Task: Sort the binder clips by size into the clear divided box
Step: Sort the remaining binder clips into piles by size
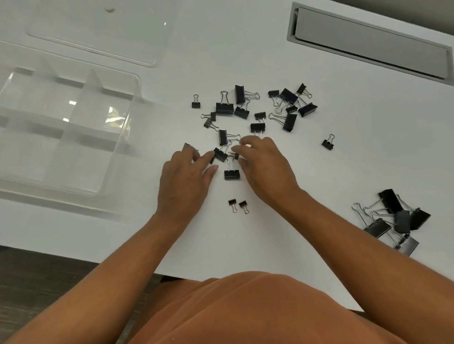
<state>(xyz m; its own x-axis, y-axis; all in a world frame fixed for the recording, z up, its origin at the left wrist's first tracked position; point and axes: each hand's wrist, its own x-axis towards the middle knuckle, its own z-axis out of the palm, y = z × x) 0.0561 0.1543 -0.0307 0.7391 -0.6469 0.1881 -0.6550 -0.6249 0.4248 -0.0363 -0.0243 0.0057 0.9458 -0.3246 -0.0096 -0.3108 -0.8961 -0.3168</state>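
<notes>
Black binder clips of several sizes lie scattered on the white table, with one clip near the middle of the pile. The clear divided box stands empty at the left. My left hand rests at the pile's near edge, fingers spread, its forefinger touching a medium clip. My right hand is beside it, fingers curled down, thumb and forefinger closed around a small clip on the table. Another medium clip lies between the hands.
A heap of large clips sits near the front right edge. Two tiny clips lie between my wrists, and a lone small clip to the right. The box's clear lid lies behind the box. A grey cable flap is at the back right.
</notes>
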